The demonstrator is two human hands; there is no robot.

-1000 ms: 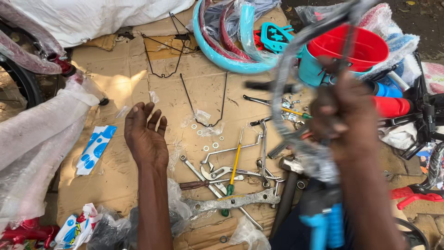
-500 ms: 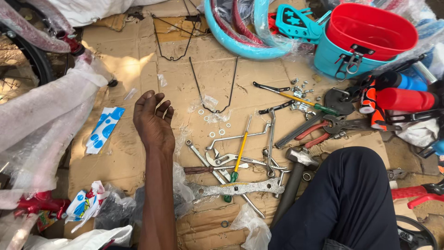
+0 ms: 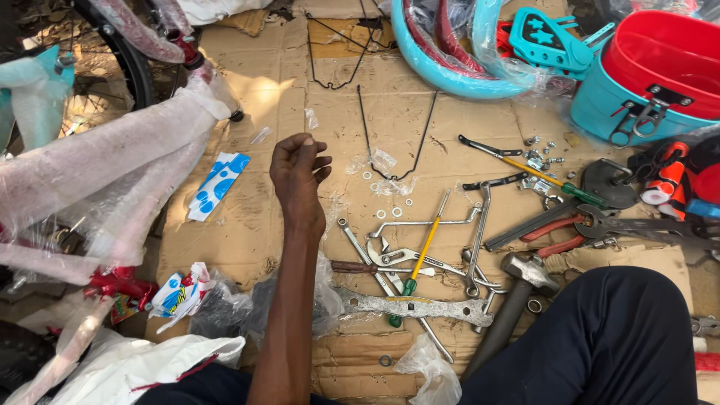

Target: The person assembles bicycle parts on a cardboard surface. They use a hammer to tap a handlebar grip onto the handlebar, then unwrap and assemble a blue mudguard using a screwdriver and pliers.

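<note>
the left hand (image 3: 298,174) is hovering over the cardboard (image 3: 247,225), fingertips pinched together, though whether on anything i cannot tell. washers (image 3: 386,202) are lying just right of that hand, spanners (image 3: 390,259) nearer the knee.

— what can't you make out?
— the left hand (image 3: 298,174) curls its fingertips in, so whether it pinches anything stays hidden. the right hand is out of view.
— and the edges?
— the red and teal bucket (image 3: 637,105) is cut off at the right, the hammer (image 3: 517,292) handle slips under a dark trouser knee (image 3: 600,337).
</note>
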